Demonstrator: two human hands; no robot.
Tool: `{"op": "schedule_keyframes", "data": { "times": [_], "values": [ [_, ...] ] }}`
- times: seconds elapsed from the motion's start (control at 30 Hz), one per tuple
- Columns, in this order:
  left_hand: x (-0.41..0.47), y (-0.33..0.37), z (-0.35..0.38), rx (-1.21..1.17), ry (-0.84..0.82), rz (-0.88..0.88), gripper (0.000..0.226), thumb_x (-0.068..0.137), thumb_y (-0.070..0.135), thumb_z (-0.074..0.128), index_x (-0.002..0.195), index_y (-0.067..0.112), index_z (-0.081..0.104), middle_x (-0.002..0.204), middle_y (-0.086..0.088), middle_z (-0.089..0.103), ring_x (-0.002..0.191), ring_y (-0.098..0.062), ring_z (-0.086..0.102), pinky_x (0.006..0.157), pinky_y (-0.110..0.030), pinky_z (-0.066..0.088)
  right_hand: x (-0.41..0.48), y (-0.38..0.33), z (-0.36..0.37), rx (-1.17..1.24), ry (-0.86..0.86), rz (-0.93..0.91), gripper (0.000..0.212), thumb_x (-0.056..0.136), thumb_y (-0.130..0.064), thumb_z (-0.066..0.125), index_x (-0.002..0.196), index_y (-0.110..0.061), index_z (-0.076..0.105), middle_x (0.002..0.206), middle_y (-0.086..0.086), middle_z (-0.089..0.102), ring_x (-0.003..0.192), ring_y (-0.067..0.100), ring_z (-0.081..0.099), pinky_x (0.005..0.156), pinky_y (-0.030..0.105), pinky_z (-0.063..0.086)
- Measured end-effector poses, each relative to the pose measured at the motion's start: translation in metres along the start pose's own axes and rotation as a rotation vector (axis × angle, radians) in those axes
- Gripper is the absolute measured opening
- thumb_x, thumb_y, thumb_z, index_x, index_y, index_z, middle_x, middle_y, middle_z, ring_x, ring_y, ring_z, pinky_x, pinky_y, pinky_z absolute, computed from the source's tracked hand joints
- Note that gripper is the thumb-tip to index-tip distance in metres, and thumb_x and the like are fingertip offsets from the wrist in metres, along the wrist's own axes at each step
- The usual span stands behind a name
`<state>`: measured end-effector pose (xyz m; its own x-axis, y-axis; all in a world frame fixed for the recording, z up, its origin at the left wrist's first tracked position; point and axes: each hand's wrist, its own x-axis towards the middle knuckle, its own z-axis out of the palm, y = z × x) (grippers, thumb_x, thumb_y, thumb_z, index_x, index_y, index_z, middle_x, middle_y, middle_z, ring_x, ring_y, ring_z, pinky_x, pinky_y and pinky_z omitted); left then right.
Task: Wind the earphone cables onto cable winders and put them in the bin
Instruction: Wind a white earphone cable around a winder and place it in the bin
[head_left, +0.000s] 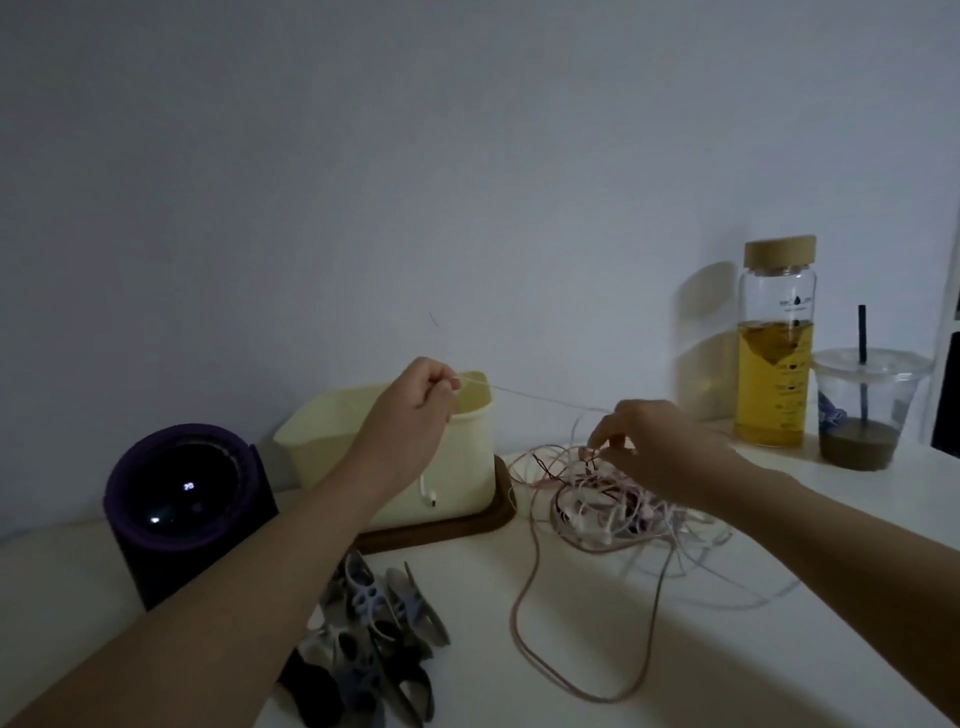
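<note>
Cable winders (374, 639) lie heaped nearest, beside the left forearm. The left hand (415, 410), raised before the cream bin (467, 467), pinches a thin white cable (545, 397); an earbud (427, 491) hangs below. The cable runs stretched to the right hand (654, 447), whose curled fingers seem to pinch it above the tangled earphone cables (623, 514). A bottle (776, 364) and a cup (862, 415) stand behind.

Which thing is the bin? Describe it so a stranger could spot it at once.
Start at the white table against the wall. Toward its back, between the dark purple cylinder and the tangle of earphone cables, a brown wooden tray holds the bin. It is the only pale cream open-topped tub there.
</note>
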<state>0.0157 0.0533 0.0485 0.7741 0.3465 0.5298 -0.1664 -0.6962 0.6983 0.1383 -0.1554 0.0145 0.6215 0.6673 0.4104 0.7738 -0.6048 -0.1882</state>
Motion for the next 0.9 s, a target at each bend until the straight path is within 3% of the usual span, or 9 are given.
{"op": "schedule_keyframes", "data": {
  "times": [0.13, 0.3, 0.43, 0.47, 0.53, 0.6, 0.73, 0.8, 0.9],
  "values": [
    [-0.001, -0.003, -0.012, -0.257, 0.116, -0.100, 0.025, 0.099, 0.006, 0.035, 0.082, 0.018, 0.050, 0.066, 0.001, 0.050, 0.047, -0.010, 0.033, 0.043, -0.020, 0.028, 0.024, -0.004, -0.023, 0.042, 0.175, 0.017, 0.022, 0.094, -0.013, 0.055, 0.109, -0.016, 0.071, 0.100, 0.001, 0.065, 0.078, 0.007, 0.050, 0.076, 0.018, 0.040],
    [0.006, 0.003, -0.034, -0.544, 0.281, -0.201, 0.025, 0.099, 0.003, 0.034, 0.083, 0.014, 0.048, 0.068, -0.002, 0.051, 0.038, -0.004, 0.031, 0.038, -0.016, 0.024, 0.045, -0.010, -0.048, 0.106, 0.241, 0.057, 0.022, 0.092, -0.004, 0.054, 0.100, -0.012, 0.074, 0.103, 0.005, 0.071, 0.084, 0.016, 0.066, 0.073, 0.016, 0.044],
    [0.015, 0.013, -0.050, -0.746, 0.396, -0.287, 0.024, 0.100, 0.005, 0.035, 0.082, 0.016, 0.047, 0.074, -0.004, 0.057, 0.050, -0.010, 0.043, 0.048, -0.021, 0.032, 0.065, -0.026, -0.065, 0.247, 0.344, 0.097, 0.024, 0.085, 0.003, 0.056, 0.077, -0.018, 0.065, 0.083, -0.003, 0.069, 0.067, -0.002, 0.057, 0.057, 0.006, 0.043],
    [0.018, 0.016, -0.056, -0.807, 0.422, -0.316, 0.023, 0.099, 0.006, 0.036, 0.082, 0.015, 0.048, 0.075, -0.005, 0.059, 0.057, -0.013, 0.049, 0.054, -0.023, 0.037, 0.070, -0.030, -0.070, 0.361, 0.370, 0.108, 0.021, 0.083, 0.002, 0.060, 0.076, -0.018, 0.061, 0.081, -0.003, 0.070, 0.069, 0.000, 0.061, 0.059, 0.010, 0.048],
    [0.021, 0.021, -0.066, -0.920, 0.444, -0.359, 0.021, 0.099, 0.006, 0.037, 0.082, 0.013, 0.048, 0.077, -0.008, 0.060, 0.067, -0.019, 0.056, 0.063, -0.028, 0.045, 0.075, -0.038, -0.081, 0.611, 0.387, 0.126, 0.012, 0.083, -0.004, 0.067, 0.084, -0.014, 0.061, 0.078, 0.002, 0.072, 0.072, 0.014, 0.069, 0.069, 0.031, 0.056],
    [0.023, 0.024, -0.075, -0.981, 0.427, -0.378, 0.022, 0.098, 0.005, 0.037, 0.079, 0.011, 0.047, 0.074, -0.009, 0.056, 0.061, -0.020, 0.051, 0.061, -0.029, 0.045, 0.082, -0.046, -0.093, 0.707, 0.386, 0.111, 0.008, 0.086, -0.010, 0.065, 0.094, -0.008, 0.066, 0.077, 0.003, 0.072, 0.072, 0.019, 0.070, 0.076, 0.036, 0.057],
    [0.025, 0.022, -0.085, -0.675, 0.209, -0.362, 0.023, 0.095, 0.006, 0.035, 0.078, 0.013, 0.049, 0.070, -0.005, 0.050, 0.043, -0.011, 0.034, 0.054, -0.025, 0.029, 0.099, -0.063, -0.123, 0.597, 0.452, 0.040, 0.020, 0.093, -0.019, 0.057, 0.091, -0.008, 0.073, 0.075, -0.005, 0.071, 0.072, 0.011, 0.066, 0.077, 0.027, 0.054],
    [0.026, 0.019, -0.084, -0.498, 0.062, -0.345, 0.022, 0.096, 0.008, 0.035, 0.085, 0.010, 0.053, 0.072, -0.006, 0.053, 0.041, -0.011, 0.037, 0.052, -0.026, 0.032, 0.104, -0.073, -0.135, 0.585, 0.423, 0.004, 0.021, 0.093, -0.022, 0.057, 0.092, -0.010, 0.074, 0.074, -0.007, 0.070, 0.072, 0.013, 0.065, 0.073, 0.028, 0.054],
    [0.027, 0.026, -0.077, -0.289, -0.100, -0.339, 0.023, 0.098, 0.014, 0.037, 0.101, 0.010, 0.059, 0.081, -0.005, 0.060, 0.056, -0.016, 0.049, 0.063, -0.028, 0.042, 0.104, -0.090, -0.141, 0.514, 0.308, -0.078, 0.021, 0.093, -0.024, 0.059, 0.092, -0.010, 0.075, 0.068, -0.004, 0.067, 0.058, 0.006, 0.059, 0.059, 0.016, 0.050]
  ]
}}
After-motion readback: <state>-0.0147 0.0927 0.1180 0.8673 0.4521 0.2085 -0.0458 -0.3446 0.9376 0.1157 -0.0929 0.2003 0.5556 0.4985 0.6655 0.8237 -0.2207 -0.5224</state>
